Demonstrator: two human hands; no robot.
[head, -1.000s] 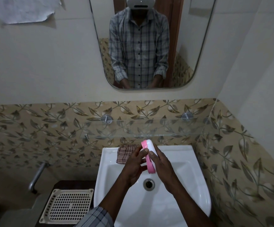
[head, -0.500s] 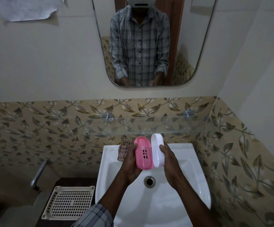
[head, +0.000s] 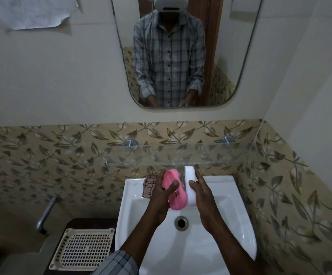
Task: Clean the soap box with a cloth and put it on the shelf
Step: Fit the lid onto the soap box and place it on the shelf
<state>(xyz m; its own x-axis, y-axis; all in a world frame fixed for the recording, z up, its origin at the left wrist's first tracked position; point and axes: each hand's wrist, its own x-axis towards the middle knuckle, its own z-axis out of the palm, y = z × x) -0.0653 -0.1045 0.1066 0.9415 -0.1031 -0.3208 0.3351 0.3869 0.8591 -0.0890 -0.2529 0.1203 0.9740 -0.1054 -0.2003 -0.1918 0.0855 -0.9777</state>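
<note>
The soap box is being held apart in two pieces above the basin. The pink oval plastic half (head: 178, 202) is sitting in the left hand (head: 159, 199), whose thumb is curling across its face while the fingers are wrapping behind it. The white oval plastic half (head: 190, 175) is being gripped by the right hand (head: 202, 195), thumb on the near side and fingers round the far side. Both halves are standing on edge, side by side and nearly touching, with their long axes running away from the palms toward the wall.

The checked brown cloth (head: 149, 185) is lying just left of the left hand, beside its knuckles, on the back corner of the white ceramic sink (head: 220, 195). The left hand is plainly the nearer one to it; the right hand would be reaching across both pieces. Wiping is not yet under way, so one hand will probably be needing to free itself for the cloth. The clear glass shelf (head: 181, 153) is running along the wall above and beyond the fingertips of both hands.
</note>
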